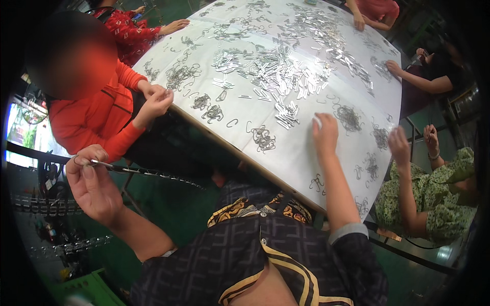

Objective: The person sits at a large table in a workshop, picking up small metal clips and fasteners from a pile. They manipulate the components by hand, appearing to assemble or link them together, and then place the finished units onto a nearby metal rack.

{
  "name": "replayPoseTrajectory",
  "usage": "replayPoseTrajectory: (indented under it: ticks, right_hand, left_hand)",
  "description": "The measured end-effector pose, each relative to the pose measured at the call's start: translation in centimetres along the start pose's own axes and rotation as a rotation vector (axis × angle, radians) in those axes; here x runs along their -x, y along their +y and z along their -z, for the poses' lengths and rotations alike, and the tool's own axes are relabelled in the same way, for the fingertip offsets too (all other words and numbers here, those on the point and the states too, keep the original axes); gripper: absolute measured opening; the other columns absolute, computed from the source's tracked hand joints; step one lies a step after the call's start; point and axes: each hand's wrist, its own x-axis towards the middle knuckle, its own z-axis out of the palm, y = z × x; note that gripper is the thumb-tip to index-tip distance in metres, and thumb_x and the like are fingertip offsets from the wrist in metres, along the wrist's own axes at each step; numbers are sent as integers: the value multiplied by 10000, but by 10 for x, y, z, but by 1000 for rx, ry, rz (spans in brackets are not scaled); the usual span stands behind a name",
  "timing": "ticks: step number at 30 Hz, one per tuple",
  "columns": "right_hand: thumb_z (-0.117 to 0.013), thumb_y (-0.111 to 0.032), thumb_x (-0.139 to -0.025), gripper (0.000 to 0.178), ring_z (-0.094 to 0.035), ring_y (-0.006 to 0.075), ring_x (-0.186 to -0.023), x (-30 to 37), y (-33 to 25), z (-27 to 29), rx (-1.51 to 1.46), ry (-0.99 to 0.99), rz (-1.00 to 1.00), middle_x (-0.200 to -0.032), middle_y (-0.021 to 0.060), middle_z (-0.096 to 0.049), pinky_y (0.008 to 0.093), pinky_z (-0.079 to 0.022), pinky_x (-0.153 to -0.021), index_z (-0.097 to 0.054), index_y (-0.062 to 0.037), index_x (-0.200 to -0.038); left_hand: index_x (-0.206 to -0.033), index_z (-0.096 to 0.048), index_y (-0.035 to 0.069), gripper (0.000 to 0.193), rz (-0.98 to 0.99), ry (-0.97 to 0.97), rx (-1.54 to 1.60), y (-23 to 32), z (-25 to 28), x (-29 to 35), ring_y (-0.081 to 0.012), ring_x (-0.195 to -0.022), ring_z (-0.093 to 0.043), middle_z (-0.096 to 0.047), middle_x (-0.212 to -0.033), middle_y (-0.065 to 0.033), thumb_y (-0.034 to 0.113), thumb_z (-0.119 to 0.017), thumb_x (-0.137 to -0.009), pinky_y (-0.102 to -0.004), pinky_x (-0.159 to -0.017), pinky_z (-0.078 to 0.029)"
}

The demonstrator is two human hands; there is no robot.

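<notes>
Left hand [94, 191] pinches a metal piece [103, 164], leaving one end free. Right hand [325, 137], grip unclear, is beside silver strips [287, 115]

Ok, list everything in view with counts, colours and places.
Tabletop: one, white, centre.
Flat strips: many, silvery, heaped mid-table.
Wire hooks: many, dark grey, in clusters around the strips.
Co-workers: five, in reds, black and green floral, around the tabletop.
Chain-like metal lengths: several, silvery, left background.
Floor: one, green, beneath.
Small metal piece: one, silvery, pinched in the left hand.
Patterned top: one, dark with gold trim, bottom centre.
Left hand: one, bare, raised left of the tabletop.
Right hand: one, bare, over the tabletop, right of centre.
</notes>
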Motion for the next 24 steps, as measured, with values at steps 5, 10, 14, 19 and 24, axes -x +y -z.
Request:
replayPoseTrajectory:
  ticks: [5, 10, 14, 19, 24]
  right_hand:
    - [-656, -103, -854, 207, -604, 312, -907, -29, 30, -14, -38, -152, -3, -1009, 138, -637, 395, -487, -820, -690, -25, -1043]
    - [-717, -206, -827, 289, -607, 286, -859, -23, -1, -40, -114, -268, -100, -938, 139, -621, 383, -492, -763, -698, -31, -1057]
    - [-775, -238, -766, 305, -613, 267, -814, -26, -16, -44, -46, -219, -186, -872, 117, -611, 366, -493, -736, -721, -49, -1001]
    - [-754, -140, -752, 204, -621, 218, -734, -35, -12, -45, -189, -294, -353, -841, 106, -646, 342, -494, -681, -732, -37, -927]
    - [-722, -71, -774, 155, -588, 134, -666, -38, -13, -30, -592, -356, -554, -785, 83, -671, 276, -473, -628, -689, 15, -898]
  left_hand:
    - [-1066, -468, 13, 127, -25, -46, -5, 1, -18, 3, -224, -893, -482, -545, -960, -158, 52, -480, -946, -370, -848, -381]
    - [-1048, -472, 18, 123, -5, -120, 35, -2, -45, 6, -217, -868, -490, -573, -940, -159, 71, -498, -939, -358, -823, -390]
    - [-997, -467, 17, 92, 40, -177, 61, -7, -78, 13, -219, -838, -526, -601, -888, -163, 52, -516, -928, -353, -789, -419]
    - [-989, -473, 7, 83, 194, -283, 233, -17, -113, 31, -185, -795, -549, -590, -937, -167, -18, -509, -919, -293, -708, -473]
    - [-1002, -492, -6, 127, 347, -337, 351, -34, -132, 56, -160, -856, -571, -579, -986, -163, -81, -471, -902, -287, -797, -485]
